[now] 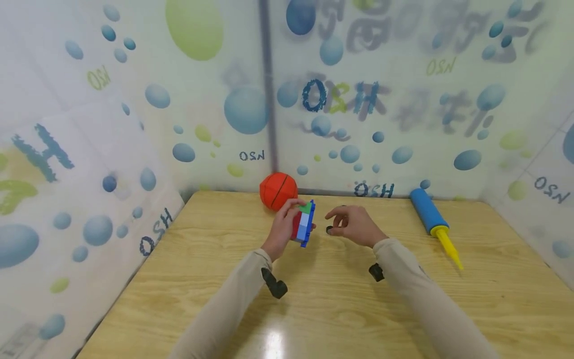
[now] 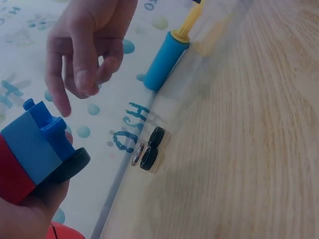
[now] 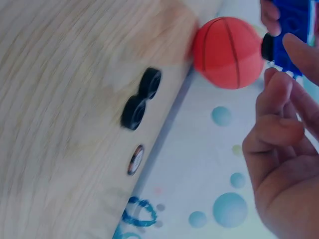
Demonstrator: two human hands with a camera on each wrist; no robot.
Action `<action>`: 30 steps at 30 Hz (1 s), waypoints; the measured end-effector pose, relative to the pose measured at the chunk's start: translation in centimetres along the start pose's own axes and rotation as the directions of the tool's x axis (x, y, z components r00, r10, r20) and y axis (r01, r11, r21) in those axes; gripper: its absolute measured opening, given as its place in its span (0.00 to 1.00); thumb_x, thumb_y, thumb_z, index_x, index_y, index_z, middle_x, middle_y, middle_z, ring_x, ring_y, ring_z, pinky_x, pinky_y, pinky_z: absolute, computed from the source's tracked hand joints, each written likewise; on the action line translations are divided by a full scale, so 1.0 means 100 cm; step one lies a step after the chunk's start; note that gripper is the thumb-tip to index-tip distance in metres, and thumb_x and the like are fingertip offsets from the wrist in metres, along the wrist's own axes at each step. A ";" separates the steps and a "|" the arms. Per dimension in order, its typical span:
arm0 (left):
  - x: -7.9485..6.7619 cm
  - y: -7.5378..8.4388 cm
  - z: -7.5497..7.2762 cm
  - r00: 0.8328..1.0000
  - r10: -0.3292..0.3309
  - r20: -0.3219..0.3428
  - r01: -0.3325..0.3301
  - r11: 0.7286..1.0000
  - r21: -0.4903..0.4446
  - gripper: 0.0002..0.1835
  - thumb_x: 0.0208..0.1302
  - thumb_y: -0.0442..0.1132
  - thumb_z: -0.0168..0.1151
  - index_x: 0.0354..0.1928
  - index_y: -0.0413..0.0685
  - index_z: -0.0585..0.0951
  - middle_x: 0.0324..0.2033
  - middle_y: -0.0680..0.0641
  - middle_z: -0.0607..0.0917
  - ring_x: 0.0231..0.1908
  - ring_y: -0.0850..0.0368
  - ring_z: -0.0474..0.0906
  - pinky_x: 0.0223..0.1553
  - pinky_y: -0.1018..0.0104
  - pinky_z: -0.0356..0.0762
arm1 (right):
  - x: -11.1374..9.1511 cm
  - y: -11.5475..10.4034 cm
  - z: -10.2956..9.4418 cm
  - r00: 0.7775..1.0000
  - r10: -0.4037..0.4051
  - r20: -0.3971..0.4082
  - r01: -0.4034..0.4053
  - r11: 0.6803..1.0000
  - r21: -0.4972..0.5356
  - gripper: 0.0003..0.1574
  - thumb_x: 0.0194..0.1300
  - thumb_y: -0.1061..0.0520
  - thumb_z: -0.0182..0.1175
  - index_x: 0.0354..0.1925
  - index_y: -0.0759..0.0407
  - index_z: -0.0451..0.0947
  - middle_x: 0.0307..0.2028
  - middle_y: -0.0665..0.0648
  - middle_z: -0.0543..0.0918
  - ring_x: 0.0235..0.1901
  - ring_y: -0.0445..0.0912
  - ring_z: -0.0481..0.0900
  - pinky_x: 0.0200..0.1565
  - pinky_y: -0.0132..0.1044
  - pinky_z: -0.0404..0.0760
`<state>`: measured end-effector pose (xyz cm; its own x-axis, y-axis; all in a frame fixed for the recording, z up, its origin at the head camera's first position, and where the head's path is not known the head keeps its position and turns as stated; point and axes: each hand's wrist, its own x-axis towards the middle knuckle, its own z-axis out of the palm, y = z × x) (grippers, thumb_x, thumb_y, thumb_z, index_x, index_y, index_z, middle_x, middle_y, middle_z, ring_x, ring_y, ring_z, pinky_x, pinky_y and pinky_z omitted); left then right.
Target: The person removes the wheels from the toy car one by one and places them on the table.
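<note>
My left hand (image 1: 283,227) grips a toy car of building blocks (image 1: 303,223), in red, light blue and green on a dark blue base. In the left wrist view, a black wheel (image 2: 72,164) sits on the side of the car's base. My right hand (image 1: 354,225) hovers just right of the car, fingers loosely bent with nothing between them. Two black toy wheels (image 3: 133,112) stand touching on the table, and a small round disc with a pale face (image 3: 135,159) lies near them; the right hand partly covers this spot in the head view.
A red ball with black lines (image 1: 278,191) rests at the table's back edge, behind the left hand. To the right lies a blue hand pump (image 1: 428,212) with a yellow nozzle. Bubble-printed walls (image 1: 215,124) enclose the wooden table (image 1: 341,309) at the back and sides.
</note>
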<state>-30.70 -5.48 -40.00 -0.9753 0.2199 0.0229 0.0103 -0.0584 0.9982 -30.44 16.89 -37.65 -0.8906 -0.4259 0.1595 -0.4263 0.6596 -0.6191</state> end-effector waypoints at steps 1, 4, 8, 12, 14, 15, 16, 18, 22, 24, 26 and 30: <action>0.000 0.001 0.000 1.000 -0.001 0.004 0.001 1.000 -0.010 0.17 0.79 0.44 0.37 0.61 0.56 0.72 0.59 0.35 0.76 0.47 0.39 0.86 0.37 0.62 0.86 | -0.001 -0.003 0.001 1.000 -0.013 -0.011 0.013 1.000 0.008 0.19 0.61 0.58 0.70 0.51 0.57 0.83 0.32 0.53 0.86 0.25 0.42 0.78 0.32 0.36 0.78; -0.001 0.004 0.000 1.000 0.000 0.012 0.000 1.000 -0.017 0.20 0.78 0.43 0.34 0.63 0.52 0.72 0.61 0.35 0.75 0.45 0.44 0.87 0.38 0.63 0.85 | -0.004 -0.011 0.004 0.997 -0.052 -0.048 0.054 0.998 0.040 0.18 0.60 0.59 0.71 0.49 0.57 0.84 0.31 0.53 0.85 0.25 0.42 0.77 0.30 0.36 0.79; -0.002 0.005 0.000 1.000 0.019 0.007 -0.019 1.000 0.011 0.22 0.78 0.42 0.34 0.65 0.50 0.71 0.60 0.35 0.75 0.44 0.49 0.85 0.39 0.64 0.84 | -0.005 -0.020 0.011 0.990 -0.114 -0.085 0.119 0.991 0.060 0.18 0.60 0.60 0.71 0.49 0.58 0.84 0.30 0.52 0.85 0.24 0.40 0.78 0.29 0.33 0.79; -0.003 0.004 0.000 0.998 0.067 -0.007 -0.067 0.997 0.040 0.20 0.77 0.41 0.38 0.64 0.50 0.73 0.59 0.39 0.75 0.47 0.51 0.79 0.40 0.66 0.81 | -0.007 -0.028 0.017 0.979 -0.164 -0.118 0.171 0.984 0.057 0.18 0.60 0.60 0.71 0.49 0.58 0.84 0.30 0.52 0.85 0.23 0.37 0.78 0.28 0.31 0.79; -0.002 0.003 0.000 0.996 0.086 -0.010 -0.086 0.995 0.040 0.19 0.77 0.41 0.40 0.63 0.49 0.74 0.59 0.41 0.75 0.49 0.51 0.76 0.41 0.66 0.80 | -0.008 -0.032 0.020 0.973 -0.182 -0.138 0.192 0.980 0.058 0.18 0.59 0.61 0.72 0.49 0.58 0.84 0.30 0.52 0.85 0.23 0.36 0.78 0.28 0.31 0.80; -0.003 0.003 0.000 0.996 0.092 -0.013 -0.092 0.995 0.041 0.18 0.77 0.41 0.41 0.62 0.49 0.74 0.59 0.42 0.75 0.49 0.51 0.75 0.42 0.66 0.80 | -0.009 -0.034 0.021 0.970 -0.193 -0.147 0.203 0.978 0.056 0.18 0.59 0.61 0.72 0.49 0.57 0.84 0.31 0.53 0.86 0.22 0.36 0.78 0.27 0.30 0.80; -0.003 0.003 0.000 0.995 0.097 -0.014 -0.096 0.995 0.037 0.18 0.77 0.41 0.42 0.61 0.49 0.74 0.58 0.43 0.75 0.51 0.52 0.75 0.44 0.66 0.80 | -0.009 -0.035 0.022 0.966 -0.205 -0.157 0.216 0.975 0.052 0.19 0.58 0.61 0.73 0.49 0.57 0.84 0.31 0.53 0.86 0.22 0.35 0.77 0.27 0.30 0.79; -0.003 0.002 0.000 0.994 0.105 -0.016 -0.104 0.994 0.024 0.17 0.77 0.40 0.44 0.61 0.48 0.75 0.56 0.43 0.75 0.51 0.52 0.75 0.45 0.64 0.81 | -0.010 -0.037 0.024 0.958 -0.227 -0.175 0.238 0.970 0.045 0.20 0.57 0.61 0.74 0.49 0.57 0.84 0.32 0.54 0.86 0.23 0.35 0.77 0.27 0.30 0.79; -0.003 0.003 0.001 0.992 0.123 -0.011 -0.123 0.992 0.000 0.16 0.77 0.40 0.49 0.61 0.46 0.75 0.54 0.41 0.76 0.49 0.53 0.76 0.49 0.58 0.85 | -0.011 -0.041 0.026 0.944 -0.261 -0.201 0.273 0.962 0.029 0.22 0.55 0.60 0.75 0.50 0.57 0.84 0.35 0.55 0.85 0.23 0.35 0.75 0.28 0.30 0.79; -0.002 0.003 0.001 0.992 0.123 -0.007 -0.123 0.992 -0.012 0.16 0.77 0.40 0.51 0.61 0.45 0.75 0.54 0.39 0.77 0.48 0.54 0.78 0.49 0.55 0.85 | -0.012 -0.042 0.027 0.941 -0.269 -0.205 0.279 0.960 0.020 0.23 0.54 0.59 0.76 0.49 0.57 0.84 0.36 0.56 0.84 0.23 0.36 0.75 0.28 0.30 0.78; -0.001 0.003 0.001 0.994 0.110 -0.014 -0.110 0.994 -0.017 0.16 0.76 0.41 0.52 0.61 0.46 0.76 0.55 0.38 0.79 0.46 0.56 0.79 0.49 0.54 0.86 | -0.012 -0.042 0.028 0.939 -0.272 -0.208 0.278 0.960 0.001 0.23 0.54 0.58 0.77 0.49 0.55 0.84 0.37 0.55 0.83 0.23 0.37 0.75 0.28 0.30 0.78; -0.002 0.002 0.003 0.996 0.075 -0.039 -0.076 0.996 -0.035 0.17 0.76 0.42 0.55 0.62 0.47 0.76 0.56 0.36 0.81 0.42 0.58 0.82 0.45 0.57 0.87 | -0.012 -0.040 0.033 0.933 -0.285 -0.219 0.283 0.958 -0.042 0.22 0.53 0.57 0.77 0.48 0.54 0.85 0.38 0.53 0.82 0.24 0.40 0.74 0.30 0.30 0.77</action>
<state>-30.42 -5.28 -39.77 -0.9796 0.1768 0.0953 0.0768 -0.1090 0.9911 -27.18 12.71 -37.94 -0.7440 -0.4497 0.4942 -0.6673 0.5376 -0.5155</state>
